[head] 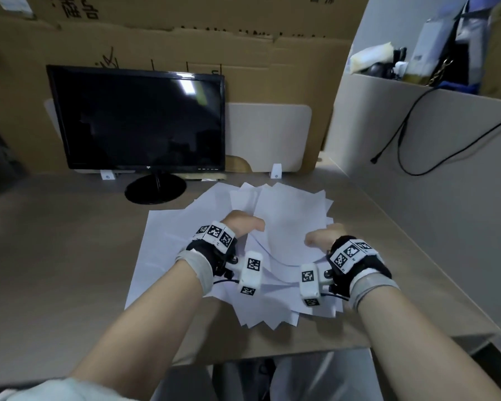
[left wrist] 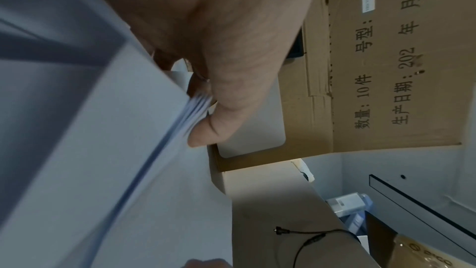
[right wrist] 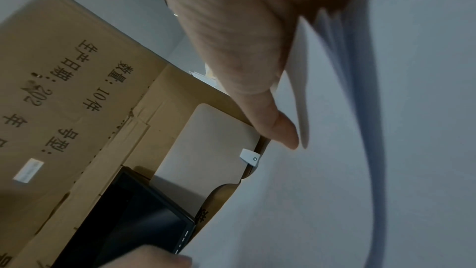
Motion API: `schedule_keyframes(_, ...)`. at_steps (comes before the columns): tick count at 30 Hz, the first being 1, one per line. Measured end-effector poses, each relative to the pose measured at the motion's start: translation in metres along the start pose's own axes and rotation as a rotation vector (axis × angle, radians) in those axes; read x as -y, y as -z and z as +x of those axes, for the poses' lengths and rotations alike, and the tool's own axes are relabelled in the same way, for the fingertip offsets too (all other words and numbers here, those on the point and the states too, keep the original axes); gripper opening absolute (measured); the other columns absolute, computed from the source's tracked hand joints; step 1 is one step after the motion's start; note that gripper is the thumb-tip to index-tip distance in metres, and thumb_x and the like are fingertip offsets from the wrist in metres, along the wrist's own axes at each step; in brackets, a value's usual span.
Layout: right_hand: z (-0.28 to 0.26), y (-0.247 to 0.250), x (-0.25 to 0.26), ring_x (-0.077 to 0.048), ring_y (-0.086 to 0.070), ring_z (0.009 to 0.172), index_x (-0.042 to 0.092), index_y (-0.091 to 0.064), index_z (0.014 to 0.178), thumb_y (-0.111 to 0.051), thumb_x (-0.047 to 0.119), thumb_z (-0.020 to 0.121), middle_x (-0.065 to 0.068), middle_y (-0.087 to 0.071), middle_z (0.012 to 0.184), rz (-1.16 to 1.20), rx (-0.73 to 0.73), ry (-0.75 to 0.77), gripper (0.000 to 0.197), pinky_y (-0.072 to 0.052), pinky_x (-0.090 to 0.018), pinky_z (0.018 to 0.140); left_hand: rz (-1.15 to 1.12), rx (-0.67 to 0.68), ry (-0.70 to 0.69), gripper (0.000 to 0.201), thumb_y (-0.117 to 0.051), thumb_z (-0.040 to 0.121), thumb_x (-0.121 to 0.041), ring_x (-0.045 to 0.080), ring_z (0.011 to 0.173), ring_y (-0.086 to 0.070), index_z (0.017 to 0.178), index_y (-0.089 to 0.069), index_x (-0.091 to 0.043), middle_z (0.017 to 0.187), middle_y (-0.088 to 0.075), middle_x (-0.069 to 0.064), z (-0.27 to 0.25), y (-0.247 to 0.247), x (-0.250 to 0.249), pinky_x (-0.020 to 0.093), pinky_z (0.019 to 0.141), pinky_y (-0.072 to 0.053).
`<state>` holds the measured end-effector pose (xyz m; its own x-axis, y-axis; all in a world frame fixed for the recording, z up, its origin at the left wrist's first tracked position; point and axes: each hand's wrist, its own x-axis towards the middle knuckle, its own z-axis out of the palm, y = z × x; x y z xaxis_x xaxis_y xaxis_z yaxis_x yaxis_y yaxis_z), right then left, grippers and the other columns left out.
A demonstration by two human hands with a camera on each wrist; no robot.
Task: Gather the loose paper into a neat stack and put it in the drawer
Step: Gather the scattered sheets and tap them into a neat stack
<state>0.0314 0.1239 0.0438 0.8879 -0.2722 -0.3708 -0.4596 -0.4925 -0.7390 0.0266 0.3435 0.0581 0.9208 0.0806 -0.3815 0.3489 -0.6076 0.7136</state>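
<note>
**Paper in hand, not yet squared, drawer nowhere in sight**

I start from the wide beige desk top [head: 70, 256], where my work sits just in front of the black flat-screen monitor on its round foot [head: 136, 120], with the brown cardboard sheeting [head: 272, 68] standing behind it.

On the desk lies the fanned heap of plain white paper sheets [head: 289, 209], its corners jutting out at many angles near and far. Some sheets at the left lie flat and apart from my grip, so the gathering is only partly done, as I judge it.

My left hand [head: 245, 224] pinches the bundle's left edge, thumb over the sheet edges, as the left wrist view shows. My right hand [head: 326, 237] grips the opposite edge the same way, thumb pressed on the top sheet. Between them the middle of the bundle sags in a curve.

Left to do, I reckon: pull in the stray sheets, tap the edges flush, then find the drawer, which none of my views show.
</note>
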Motion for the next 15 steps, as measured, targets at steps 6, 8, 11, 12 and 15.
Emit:
schedule_keyframes(6, 0.007, 0.002, -0.003, -0.024, -0.055, 0.06, -0.004, -0.066, 0.101, -0.075, 0.009, 0.079, -0.011, -0.063, 0.074, 0.042, -0.039, 0.055, 0.026, -0.051, -0.035, 0.065, -0.139, -0.001, 0.088, 0.065, -0.08, 0.072, -0.038, 0.034, 0.102, -0.067, 0.122, -0.06, -0.002, 0.114, -0.065, 0.013, 0.017, 0.01, 0.014, 0.037, 0.09, -0.053)
schedule_keyframes(8, 0.008, 0.0, 0.001, -0.026, -0.059, 0.067, -0.002, -0.063, 0.09, -0.071, 0.01, 0.081, -0.012, -0.066, 0.084, 0.024, -0.042, 0.076, 0.017, -0.056, -0.039, 0.072, -0.175, -0.005, 0.098, 0.076, -0.081, 0.066, -0.039, 0.035, 0.107, -0.065, 0.126, -0.052, -0.002, 0.123, -0.062, 0.015, 0.021, 0.01, 0.019, 0.041, 0.093, -0.054)
schedule_keyframes(11, 0.011, -0.002, 0.007, -0.029, -0.065, 0.088, 0.002, -0.062, 0.1, -0.064, 0.011, 0.085, -0.014, -0.066, 0.1, -0.035, -0.034, 0.147, 0.017, -0.056, -0.036, 0.081, -0.22, -0.048, 0.129, 0.064, -0.078, 0.077, -0.03, 0.033, 0.093, -0.063, 0.125, -0.044, -0.004, 0.113, -0.059, 0.014, 0.011, 0.014, 0.022, 0.035, 0.072, -0.055)
schedule_keyframes(12, 0.014, -0.003, 0.008, -0.03, -0.067, 0.091, 0.001, -0.065, 0.108, -0.064, 0.011, 0.085, -0.015, -0.068, 0.104, -0.031, -0.021, 0.163, 0.026, -0.057, -0.036, 0.082, -0.234, -0.048, 0.144, 0.058, -0.078, 0.078, -0.029, 0.031, 0.082, -0.063, 0.118, -0.049, 0.0, 0.101, -0.061, 0.013, 0.012, 0.016, 0.024, 0.033, 0.066, -0.054)
schedule_keyframes(15, 0.02, -0.007, 0.008, -0.032, -0.068, 0.087, 0.007, -0.071, 0.106, -0.064, 0.013, 0.082, -0.017, -0.072, 0.103, 0.006, 0.02, 0.199, 0.026, -0.053, -0.033, 0.072, -0.207, -0.029, 0.154, 0.035, -0.074, 0.087, -0.03, 0.029, 0.063, -0.058, 0.098, -0.059, -0.001, 0.077, -0.058, 0.013, 0.012, 0.021, 0.031, 0.023, 0.058, -0.047)
